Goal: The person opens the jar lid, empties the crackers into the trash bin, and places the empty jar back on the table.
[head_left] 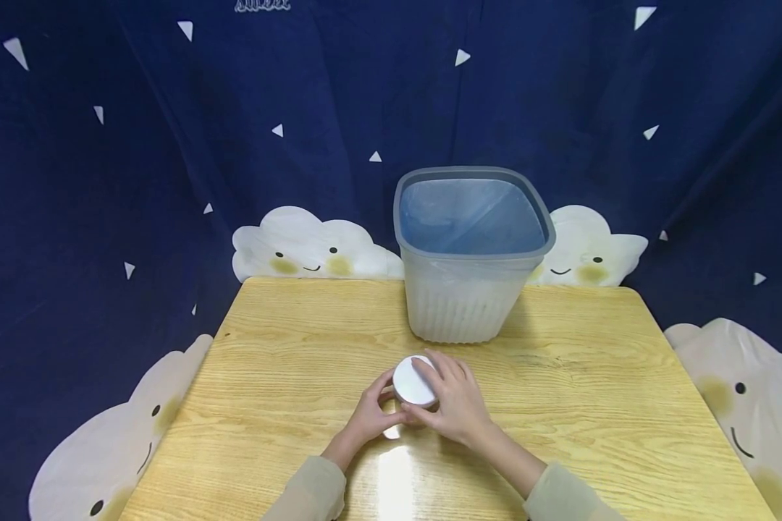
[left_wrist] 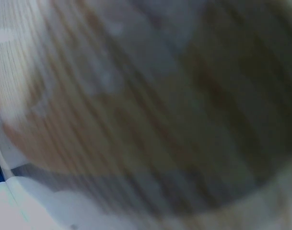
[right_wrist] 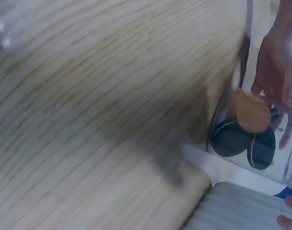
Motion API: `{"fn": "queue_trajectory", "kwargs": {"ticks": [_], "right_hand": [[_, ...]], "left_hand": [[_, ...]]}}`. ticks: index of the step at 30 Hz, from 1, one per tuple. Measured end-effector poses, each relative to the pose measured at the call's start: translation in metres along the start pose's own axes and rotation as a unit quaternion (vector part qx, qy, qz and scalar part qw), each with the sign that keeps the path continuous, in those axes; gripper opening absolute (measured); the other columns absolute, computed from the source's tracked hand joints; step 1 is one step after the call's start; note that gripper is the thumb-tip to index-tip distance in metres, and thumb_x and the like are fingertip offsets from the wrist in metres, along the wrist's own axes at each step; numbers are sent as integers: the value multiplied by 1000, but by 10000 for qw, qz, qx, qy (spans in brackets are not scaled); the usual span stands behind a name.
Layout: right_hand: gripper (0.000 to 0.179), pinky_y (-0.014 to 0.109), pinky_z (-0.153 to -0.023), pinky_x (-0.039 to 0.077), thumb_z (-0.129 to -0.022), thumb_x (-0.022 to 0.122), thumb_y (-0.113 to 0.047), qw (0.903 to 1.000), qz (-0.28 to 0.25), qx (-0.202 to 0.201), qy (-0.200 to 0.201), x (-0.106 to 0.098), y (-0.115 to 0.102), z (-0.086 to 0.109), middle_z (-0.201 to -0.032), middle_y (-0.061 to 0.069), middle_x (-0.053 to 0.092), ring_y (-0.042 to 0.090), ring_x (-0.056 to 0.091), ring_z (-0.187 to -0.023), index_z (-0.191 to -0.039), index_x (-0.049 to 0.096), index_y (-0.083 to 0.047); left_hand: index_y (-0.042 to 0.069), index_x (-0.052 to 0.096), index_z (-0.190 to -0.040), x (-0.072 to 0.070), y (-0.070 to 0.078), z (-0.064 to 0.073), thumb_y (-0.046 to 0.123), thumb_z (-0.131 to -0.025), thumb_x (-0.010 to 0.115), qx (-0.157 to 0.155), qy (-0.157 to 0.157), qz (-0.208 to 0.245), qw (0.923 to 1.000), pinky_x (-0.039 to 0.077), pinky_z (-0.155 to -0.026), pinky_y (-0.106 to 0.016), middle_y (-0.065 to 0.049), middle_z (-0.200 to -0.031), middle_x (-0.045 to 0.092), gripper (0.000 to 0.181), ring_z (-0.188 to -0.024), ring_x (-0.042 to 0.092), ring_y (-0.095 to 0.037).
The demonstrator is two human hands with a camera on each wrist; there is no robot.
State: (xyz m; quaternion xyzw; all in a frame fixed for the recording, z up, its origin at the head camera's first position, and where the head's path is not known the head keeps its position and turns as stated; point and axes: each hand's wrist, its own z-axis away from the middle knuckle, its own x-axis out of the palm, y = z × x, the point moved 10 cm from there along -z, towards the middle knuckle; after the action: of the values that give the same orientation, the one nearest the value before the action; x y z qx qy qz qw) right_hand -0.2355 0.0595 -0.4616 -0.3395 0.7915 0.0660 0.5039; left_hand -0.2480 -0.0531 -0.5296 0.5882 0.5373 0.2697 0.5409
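A clear jar (right_wrist: pixel 289 129) with a white round lid (head_left: pixel 412 382) stands near the middle of the table. Several round flat pieces lie inside it: dark discs (right_wrist: pixel 229 139) and an orange-brown one (right_wrist: pixel 253 112). My left hand (head_left: pixel 368 412) grips the jar's side, its thumb and fingers about the wall. From the right, my right hand (head_left: pixel 455 398) holds the lid, thumb at the near edge and fingers over the top and far side. In the right wrist view only fingertips (right_wrist: pixel 290 215) of that hand show. The left wrist view holds mostly blurred wood grain.
A tall translucent bin (head_left: pixel 463 304) with a grey rim stands at the table's back edge, just beyond the jar. The wooden table (head_left: pixel 300 347) has rounded far corners. Behind it hangs a dark blue curtain (head_left: pixel 339 94) printed with clouds and white triangles.
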Motion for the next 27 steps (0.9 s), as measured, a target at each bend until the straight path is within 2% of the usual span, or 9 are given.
{"fn": "queue_trajectory", "kwargs": {"ticks": [8, 11, 15, 18, 23, 27], "right_hand": [[74, 52, -96, 36, -74, 54, -67, 9994, 116, 335, -1, 5, 0, 3, -131, 13, 47, 29, 42, -120, -131, 47, -20], [74, 51, -95, 36, -76, 48, -70, 9992, 179, 360, 8, 7, 0, 4, -130, 13, 47, 28, 43, -119, -130, 47, -19], [74, 51, -94, 37, -78, 43, -72, 9993, 181, 341, 27, 7, -1, 4, -128, 13, 48, 28, 43, -118, -129, 48, -19], [72, 51, -93, 38, -77, 49, -69, 9994, 140, 313, 30, 7, -2, 4, -128, 14, 48, 28, 44, -117, -129, 48, -19], [71, 52, -93, 38, -71, 65, -58, 9995, 51, 310, 38, 8, -1, 4, -127, 15, 49, 29, 44, -116, -128, 50, -18], [71, 52, -93, 38, -69, 68, -55, 9995, 15, 307, 70, 8, 0, 4, -127, 15, 49, 28, 45, -116, -127, 50, -18]], "left_hand": [[-7, 36, -133, 0, 5, 0, 1, -71, 75, 274, -1, -91, 9996, 48, -91, -42, -25, -129, 44, 74, -113, 47, -38], [-7, 36, -133, 0, 4, 0, 1, -71, 75, 233, -17, -42, 9997, 47, -91, -42, -25, -130, 44, 74, -113, 47, -39], [-4, 35, -135, 1, 1, 0, 3, -72, 75, 4, -64, 24, 10000, 46, -93, -41, -23, -132, 43, 75, -116, 45, -37], [-3, 35, -135, 1, 0, 1, 4, -71, 76, -80, -70, 33, 9999, 45, -94, -40, -22, -133, 43, 76, -117, 45, -36], [-4, 35, -135, 0, 2, 0, 4, -71, 76, -25, -44, 20, 10000, 46, -93, -41, -23, -132, 43, 76, -115, 46, -38], [-5, 36, -134, 0, 3, 0, 4, -72, 76, 39, -18, -5, 10000, 47, -92, -42, -24, -131, 44, 75, -114, 46, -38]]}}
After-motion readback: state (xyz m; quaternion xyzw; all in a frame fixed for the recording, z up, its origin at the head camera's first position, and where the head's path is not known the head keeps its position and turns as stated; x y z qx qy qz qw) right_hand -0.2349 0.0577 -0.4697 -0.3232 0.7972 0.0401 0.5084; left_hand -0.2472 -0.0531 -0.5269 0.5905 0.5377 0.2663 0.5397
